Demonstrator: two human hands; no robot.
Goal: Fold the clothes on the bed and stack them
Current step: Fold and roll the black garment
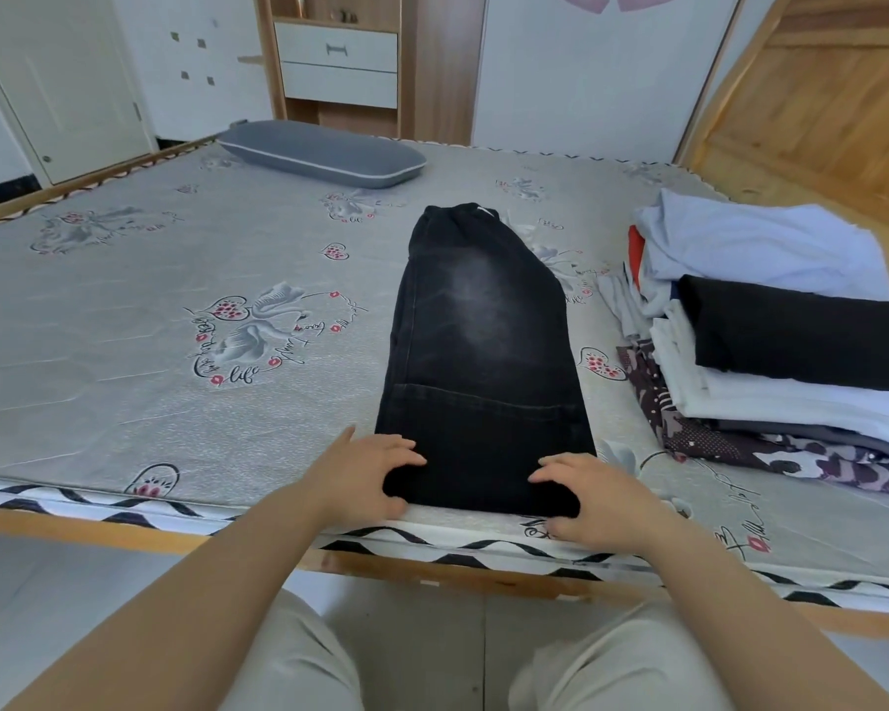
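A pair of black jeans [483, 341] lies folded lengthwise on the bed, waistband at the far end, hems at the near edge. My left hand [360, 474] grips the near left corner of the jeans, thumb under the cloth and fingers on top. My right hand [591, 500] grips the near right corner in the same way. A stack of folded clothes [791, 361] sits to the right, with a black folded piece on top of white and patterned layers.
A grey patterned mattress [175, 325] covers the bed in its wooden frame. A grey pillow [324, 152] lies at the far side. A loose pale blue garment [760, 243] is heaped behind the stack. A cabinet with drawers [337, 64] stands beyond.
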